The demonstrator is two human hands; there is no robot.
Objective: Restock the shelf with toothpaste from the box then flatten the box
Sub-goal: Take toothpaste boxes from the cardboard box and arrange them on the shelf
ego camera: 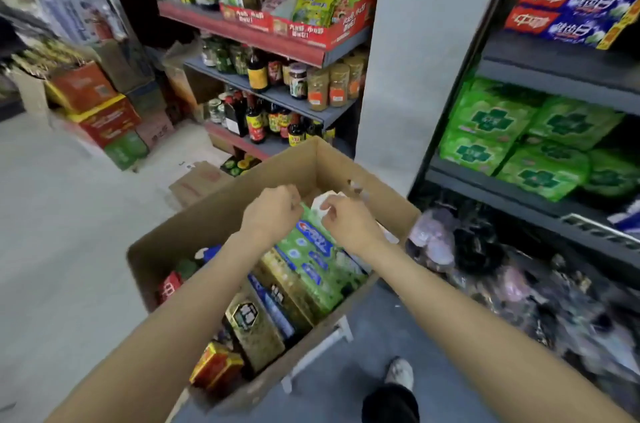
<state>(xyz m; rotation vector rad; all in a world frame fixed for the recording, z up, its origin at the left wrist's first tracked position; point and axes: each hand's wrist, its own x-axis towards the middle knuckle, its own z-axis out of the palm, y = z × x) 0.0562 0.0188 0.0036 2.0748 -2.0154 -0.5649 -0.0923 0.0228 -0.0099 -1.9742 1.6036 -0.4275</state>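
Observation:
An open cardboard box stands in front of me, holding several toothpaste cartons. A green toothpaste pack lies along its right side, with gold cartons and a red one nearer me. My left hand is curled over the far end of the green pack. My right hand pinches something white at that same end. Whether either hand grips the pack itself is blurred. A dark shelf at the right carries red-and-blue toothpaste boxes.
Green packs fill the shelf below the toothpaste. Bagged goods lie on the floor at the right. A rack of jars and sauce bottles stands behind the box. Stacked cartons sit at the left. My foot is beside the box.

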